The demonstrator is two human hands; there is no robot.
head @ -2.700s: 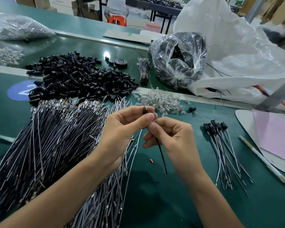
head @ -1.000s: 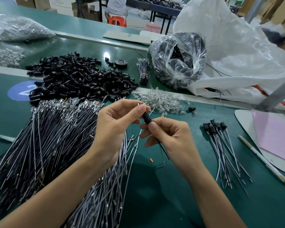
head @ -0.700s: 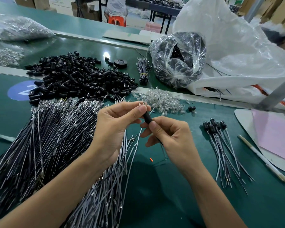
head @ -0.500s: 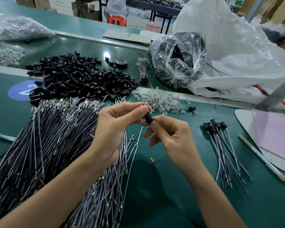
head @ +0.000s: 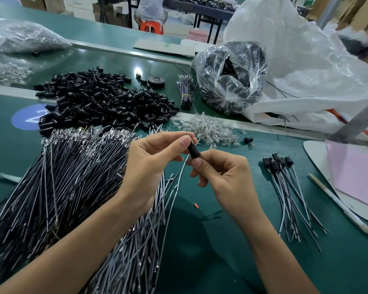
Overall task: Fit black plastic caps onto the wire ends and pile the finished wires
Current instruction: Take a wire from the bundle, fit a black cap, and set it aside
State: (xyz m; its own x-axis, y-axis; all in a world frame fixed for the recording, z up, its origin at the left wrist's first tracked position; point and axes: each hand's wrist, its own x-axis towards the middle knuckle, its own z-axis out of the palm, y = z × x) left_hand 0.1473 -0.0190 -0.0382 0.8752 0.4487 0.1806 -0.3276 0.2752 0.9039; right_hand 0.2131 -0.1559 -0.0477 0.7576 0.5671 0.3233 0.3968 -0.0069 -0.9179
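I see the loose wires (head: 62, 177) lying left on the table (head: 210, 262), the heap of caps (head: 102, 102) behind them, the finished wires (head: 289, 187) to the right, and a bag (head: 232, 75) right of the caps.

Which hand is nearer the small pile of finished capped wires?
Right. The right hand is just left of the finished pile; the left hand sits farther left, over the uncapped wires.

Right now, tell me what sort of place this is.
Probably a factory assembly line: a heap of black caps, a spread of uncapped wires and a bag of parts lie on a long green bench.
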